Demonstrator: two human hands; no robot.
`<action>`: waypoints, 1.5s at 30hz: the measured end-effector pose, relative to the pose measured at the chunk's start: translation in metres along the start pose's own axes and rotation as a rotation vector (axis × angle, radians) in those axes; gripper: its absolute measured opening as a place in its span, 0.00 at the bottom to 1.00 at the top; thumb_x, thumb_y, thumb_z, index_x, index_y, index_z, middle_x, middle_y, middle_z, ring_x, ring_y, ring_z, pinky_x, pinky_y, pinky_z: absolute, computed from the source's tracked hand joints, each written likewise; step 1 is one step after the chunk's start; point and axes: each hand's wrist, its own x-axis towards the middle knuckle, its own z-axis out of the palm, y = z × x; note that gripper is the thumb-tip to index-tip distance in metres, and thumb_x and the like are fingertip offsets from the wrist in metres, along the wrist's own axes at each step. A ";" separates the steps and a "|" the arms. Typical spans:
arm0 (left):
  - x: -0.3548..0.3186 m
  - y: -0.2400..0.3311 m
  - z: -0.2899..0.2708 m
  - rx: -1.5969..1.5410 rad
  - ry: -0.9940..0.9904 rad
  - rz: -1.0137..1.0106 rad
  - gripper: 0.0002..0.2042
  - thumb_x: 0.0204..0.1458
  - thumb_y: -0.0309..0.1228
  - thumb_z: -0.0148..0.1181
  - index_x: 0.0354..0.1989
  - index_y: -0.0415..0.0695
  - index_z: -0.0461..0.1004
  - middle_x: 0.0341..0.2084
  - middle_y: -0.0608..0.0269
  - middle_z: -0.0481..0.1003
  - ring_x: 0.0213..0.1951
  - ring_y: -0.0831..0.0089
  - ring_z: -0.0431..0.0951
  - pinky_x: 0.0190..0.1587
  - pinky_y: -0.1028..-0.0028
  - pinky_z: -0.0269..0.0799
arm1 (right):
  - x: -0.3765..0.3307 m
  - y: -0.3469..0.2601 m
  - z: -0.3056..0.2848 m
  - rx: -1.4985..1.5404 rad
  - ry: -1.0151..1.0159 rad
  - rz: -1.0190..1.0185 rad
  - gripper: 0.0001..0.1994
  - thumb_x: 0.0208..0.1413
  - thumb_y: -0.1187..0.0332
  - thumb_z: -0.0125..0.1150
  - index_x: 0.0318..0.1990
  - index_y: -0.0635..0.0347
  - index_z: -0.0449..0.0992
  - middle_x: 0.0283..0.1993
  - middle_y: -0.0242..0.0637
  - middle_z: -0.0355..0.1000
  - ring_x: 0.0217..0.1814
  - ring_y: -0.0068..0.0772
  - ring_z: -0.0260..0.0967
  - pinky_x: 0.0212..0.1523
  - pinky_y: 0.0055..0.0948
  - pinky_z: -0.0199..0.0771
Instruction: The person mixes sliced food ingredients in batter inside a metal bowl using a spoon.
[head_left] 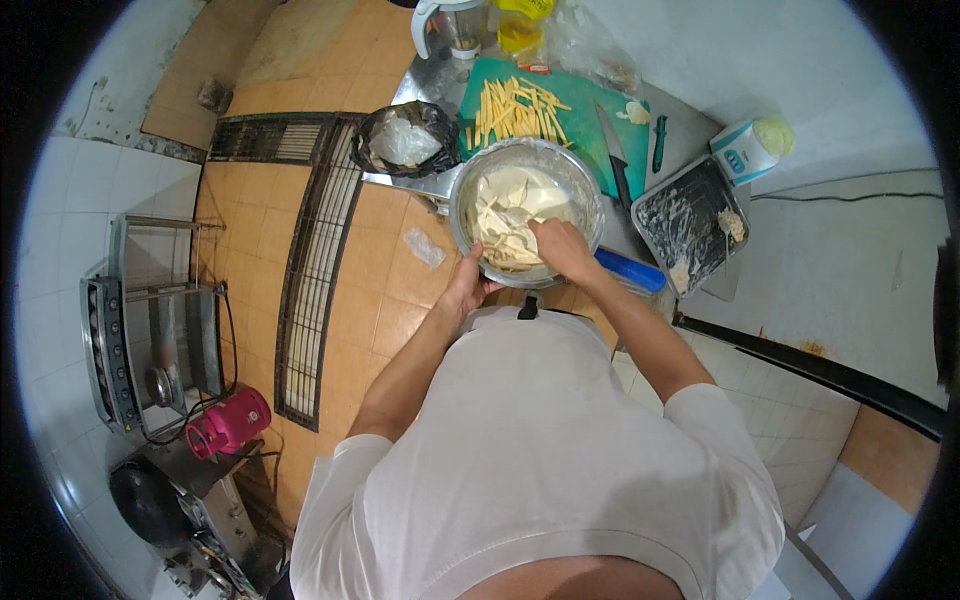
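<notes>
A round metal mixing bowl [597, 215] is held close in front of me, at the table's near edge. Inside it lies a thick cream-coloured mixture [507, 220] with pale strips in it. My left hand [466, 285] grips the bowl's near left side, thumb at the rim and fingers underneath. Over the near right part of the bowl, my right hand [563, 247] is closed, its fingertips down at the mixture; what it holds, if anything, I cannot make out. Beyond the bowl, several pale yellow cut sticks [520, 110] are heaped on a green cutting board [590, 100].
A large knife [611, 145] and a small green-handled knife [659, 145] lie at the right, near a smeared metal tray [690, 220]. A bag-lined container [405, 140] stands left of the board, a jug [460, 28] behind. A pink gas cylinder [230, 422] is far left.
</notes>
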 end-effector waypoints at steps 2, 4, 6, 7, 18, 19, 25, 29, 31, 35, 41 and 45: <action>0.001 -0.001 0.000 -0.012 0.022 -0.018 0.27 0.60 0.50 0.31 0.59 0.42 0.52 0.54 0.55 0.62 0.53 0.64 0.67 0.47 0.66 0.74 | -0.010 -0.005 -0.005 0.038 -0.007 0.030 0.11 0.49 0.71 0.47 0.37 0.66 0.72 0.27 0.56 0.70 0.31 0.56 0.72 0.32 0.45 0.72; -0.003 0.000 0.002 -0.023 0.033 -0.004 0.27 0.59 0.50 0.33 0.59 0.41 0.54 0.53 0.54 0.63 0.51 0.65 0.69 0.43 0.69 0.76 | -0.022 -0.017 -0.017 0.049 -0.010 0.030 0.12 0.49 0.71 0.46 0.38 0.66 0.71 0.27 0.56 0.70 0.31 0.55 0.72 0.32 0.45 0.72; -0.003 0.000 0.003 -0.032 0.043 0.007 0.28 0.59 0.51 0.34 0.58 0.40 0.55 0.52 0.54 0.64 0.48 0.66 0.71 0.40 0.73 0.78 | -0.032 -0.025 -0.020 0.061 -0.013 0.033 0.12 0.50 0.71 0.45 0.40 0.66 0.70 0.28 0.56 0.70 0.32 0.55 0.72 0.32 0.45 0.72; -0.001 -0.001 0.001 -0.035 0.037 0.012 0.28 0.59 0.51 0.34 0.57 0.40 0.56 0.52 0.54 0.64 0.48 0.66 0.71 0.39 0.73 0.78 | -0.036 -0.027 -0.019 0.088 -0.061 0.029 0.14 0.50 0.72 0.44 0.42 0.66 0.71 0.29 0.57 0.70 0.32 0.55 0.72 0.32 0.45 0.71; 0.004 -0.003 -0.002 -0.036 0.021 0.017 0.28 0.59 0.50 0.34 0.58 0.40 0.55 0.54 0.53 0.63 0.52 0.65 0.68 0.45 0.70 0.76 | 0.000 0.016 -0.024 -0.140 -0.013 0.153 0.12 0.51 0.73 0.44 0.41 0.70 0.69 0.28 0.55 0.72 0.32 0.52 0.73 0.30 0.44 0.74; 0.002 -0.004 -0.002 -0.030 0.032 0.026 0.28 0.59 0.50 0.34 0.58 0.40 0.55 0.55 0.53 0.62 0.53 0.64 0.68 0.45 0.69 0.76 | 0.002 0.018 -0.034 -0.146 0.041 0.205 0.12 0.52 0.73 0.44 0.41 0.70 0.69 0.28 0.55 0.72 0.32 0.52 0.73 0.30 0.44 0.74; -0.001 -0.005 0.001 0.007 0.000 0.040 0.27 0.59 0.51 0.33 0.61 0.45 0.52 0.56 0.56 0.61 0.54 0.67 0.66 0.48 0.66 0.72 | 0.001 0.024 -0.032 -0.127 0.028 0.251 0.11 0.50 0.73 0.45 0.30 0.69 0.75 0.30 0.57 0.72 0.34 0.53 0.73 0.31 0.44 0.74; 0.001 -0.008 -0.001 0.042 0.023 0.058 0.27 0.59 0.51 0.33 0.61 0.45 0.52 0.55 0.57 0.61 0.54 0.68 0.66 0.47 0.66 0.72 | -0.018 -0.009 -0.017 -0.036 -0.058 0.183 0.11 0.47 0.73 0.47 0.27 0.69 0.76 0.30 0.58 0.72 0.34 0.54 0.73 0.33 0.43 0.74; 0.000 -0.008 0.002 0.032 0.041 0.063 0.27 0.59 0.51 0.34 0.58 0.43 0.55 0.52 0.56 0.64 0.48 0.69 0.70 0.39 0.72 0.75 | -0.021 -0.018 -0.013 0.005 -0.070 0.164 0.10 0.46 0.73 0.47 0.27 0.69 0.76 0.30 0.58 0.72 0.34 0.55 0.73 0.34 0.42 0.74; 0.009 -0.009 -0.010 -0.008 -0.020 0.034 0.27 0.59 0.51 0.34 0.59 0.44 0.54 0.54 0.57 0.63 0.52 0.66 0.68 0.47 0.67 0.73 | -0.023 -0.033 -0.029 0.159 -0.174 0.227 0.10 0.46 0.74 0.45 0.29 0.71 0.73 0.31 0.61 0.70 0.35 0.60 0.71 0.36 0.47 0.71; 0.010 -0.013 -0.011 -0.038 -0.037 0.038 0.27 0.59 0.51 0.32 0.58 0.42 0.55 0.54 0.55 0.63 0.50 0.65 0.70 0.43 0.68 0.74 | -0.031 -0.043 -0.019 0.118 0.015 0.091 0.09 0.46 0.73 0.47 0.26 0.69 0.73 0.28 0.60 0.70 0.32 0.55 0.72 0.32 0.45 0.72; 0.009 -0.013 -0.006 -0.035 0.018 0.050 0.28 0.59 0.51 0.31 0.59 0.42 0.54 0.53 0.55 0.64 0.49 0.66 0.71 0.39 0.71 0.76 | -0.034 -0.039 -0.008 0.084 0.109 -0.008 0.09 0.48 0.73 0.46 0.24 0.68 0.72 0.28 0.59 0.70 0.31 0.55 0.71 0.31 0.46 0.71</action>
